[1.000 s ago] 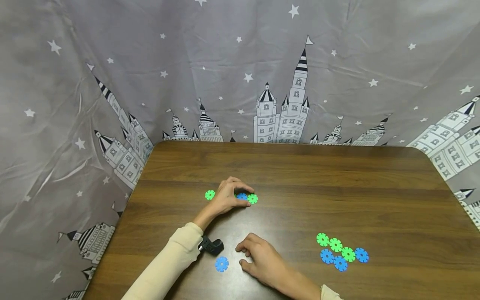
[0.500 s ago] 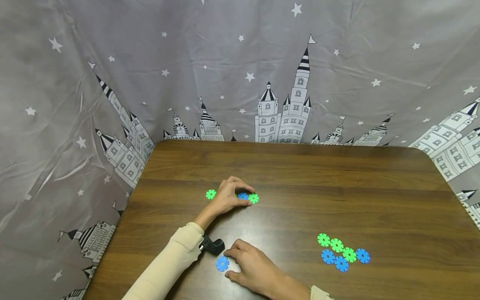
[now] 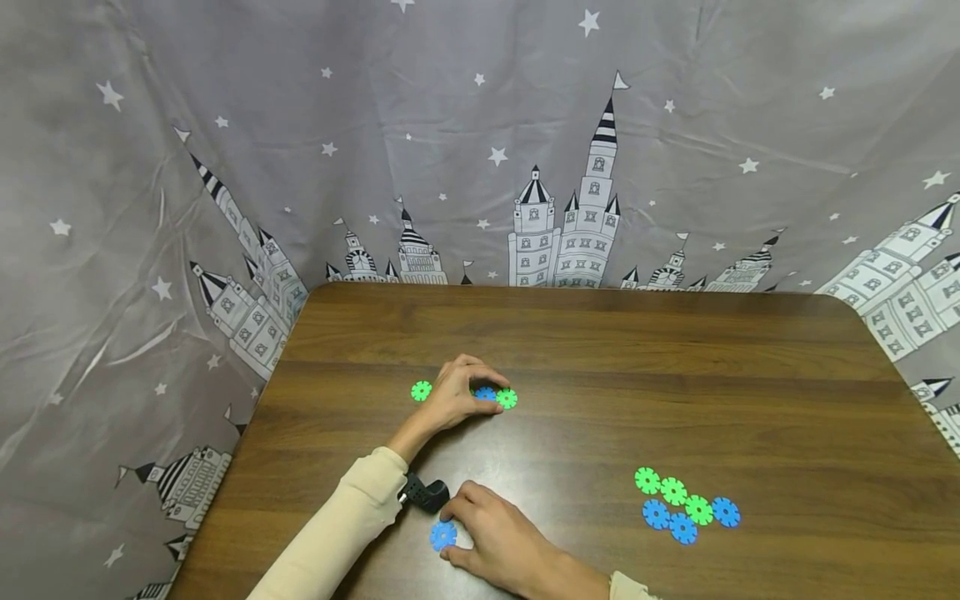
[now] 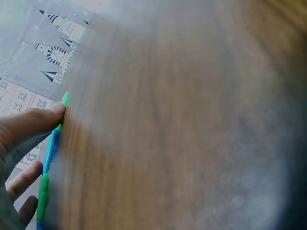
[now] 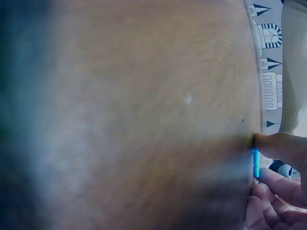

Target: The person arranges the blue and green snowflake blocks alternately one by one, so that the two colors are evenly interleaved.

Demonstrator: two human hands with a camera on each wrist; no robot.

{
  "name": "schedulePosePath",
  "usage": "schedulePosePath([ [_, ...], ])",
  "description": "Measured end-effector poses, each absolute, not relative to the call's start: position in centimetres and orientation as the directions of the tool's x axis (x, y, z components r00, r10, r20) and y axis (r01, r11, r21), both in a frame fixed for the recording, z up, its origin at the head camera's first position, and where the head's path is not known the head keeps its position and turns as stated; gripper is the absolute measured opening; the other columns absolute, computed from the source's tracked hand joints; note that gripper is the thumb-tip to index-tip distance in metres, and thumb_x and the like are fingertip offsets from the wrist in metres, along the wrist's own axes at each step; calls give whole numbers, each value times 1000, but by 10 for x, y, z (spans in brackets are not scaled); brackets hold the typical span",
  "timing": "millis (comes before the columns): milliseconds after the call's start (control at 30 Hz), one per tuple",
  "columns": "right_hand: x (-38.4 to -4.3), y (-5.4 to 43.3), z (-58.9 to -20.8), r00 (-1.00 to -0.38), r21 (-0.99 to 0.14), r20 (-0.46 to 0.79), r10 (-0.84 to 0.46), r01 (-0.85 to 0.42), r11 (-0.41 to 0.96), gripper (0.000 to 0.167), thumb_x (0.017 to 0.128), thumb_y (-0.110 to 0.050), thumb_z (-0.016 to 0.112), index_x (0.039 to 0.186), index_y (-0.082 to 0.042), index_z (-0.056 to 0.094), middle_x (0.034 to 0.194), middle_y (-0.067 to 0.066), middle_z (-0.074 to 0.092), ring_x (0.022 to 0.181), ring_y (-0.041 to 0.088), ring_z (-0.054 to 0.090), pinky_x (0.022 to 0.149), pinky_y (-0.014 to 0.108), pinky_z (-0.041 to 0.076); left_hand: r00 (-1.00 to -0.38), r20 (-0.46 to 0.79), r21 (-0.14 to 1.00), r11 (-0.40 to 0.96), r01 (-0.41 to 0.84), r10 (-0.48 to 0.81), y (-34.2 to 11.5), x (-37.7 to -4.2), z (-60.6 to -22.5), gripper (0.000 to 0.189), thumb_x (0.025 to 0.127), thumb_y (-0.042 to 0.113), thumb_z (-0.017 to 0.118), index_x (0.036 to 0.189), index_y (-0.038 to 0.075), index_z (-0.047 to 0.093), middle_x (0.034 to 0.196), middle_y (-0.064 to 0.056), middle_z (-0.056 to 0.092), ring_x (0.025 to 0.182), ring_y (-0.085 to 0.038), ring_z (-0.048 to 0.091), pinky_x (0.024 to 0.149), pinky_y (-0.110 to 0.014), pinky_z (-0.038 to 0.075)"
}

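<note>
My left hand [image 3: 452, 395] is over a row of flat, notched interlocking discs on the table, covering part of it. Its thumb and index finger pinch the green disc [image 3: 507, 398] at the row's right end, beside a blue disc [image 3: 485, 395]. Seen edge-on in the left wrist view, the row alternates green and blue, with the thumb [image 4: 55, 111] against the end green disc [image 4: 66, 98]. Nearer the front, my right hand [image 3: 502, 537] pinches a single blue disc [image 3: 442, 537] between thumb and index finger, as the right wrist view shows edge-on [image 5: 256, 163].
On the right of the wooden table [image 3: 750, 400] lie more discs: a slanting line of green discs [image 3: 672, 492] with blue discs [image 3: 656, 514] around it. One green disc [image 3: 422, 391] shows left of the left hand. A black wrist camera [image 3: 427, 493] hangs under the left sleeve.
My right hand has moved left to the single blue disc, and its thumb and index finger have closed onto its edges. The left hand has stayed in place on the row.
</note>
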State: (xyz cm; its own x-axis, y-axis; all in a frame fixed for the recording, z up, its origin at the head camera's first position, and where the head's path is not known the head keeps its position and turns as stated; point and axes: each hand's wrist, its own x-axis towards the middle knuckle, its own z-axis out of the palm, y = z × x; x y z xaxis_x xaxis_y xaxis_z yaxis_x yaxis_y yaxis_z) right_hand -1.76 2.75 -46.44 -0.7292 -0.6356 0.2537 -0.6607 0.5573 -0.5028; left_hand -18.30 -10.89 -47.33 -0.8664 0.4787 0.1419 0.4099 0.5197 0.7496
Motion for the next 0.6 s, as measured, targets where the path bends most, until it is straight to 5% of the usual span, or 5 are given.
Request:
schedulePosePath([
  [367, -23, 26, -461, -614, -435, 253, -748, -762, 479, 22, 82, -24, 77, 100, -13, 70, 96, -8, 61, 88, -2, 56, 82, 11, 44, -870, 151, 744, 525, 413, 470, -109, -182, -472, 32, 69, 21, 90, 99, 20, 79, 104, 4, 70, 108, -17, 50, 96, -42, 31],
  [600, -25, 30, -461, -592, -438, 264, -761, -777, 453, 22, 77, -23, 79, 95, -12, 72, 88, -9, 60, 77, -6, 51, 74, 6, 42, -869, 146, 748, 522, 410, 473, -109, -182, -473, 32, 69, 20, 89, 99, 19, 79, 107, 3, 69, 108, -18, 50, 97, -43, 30],
])
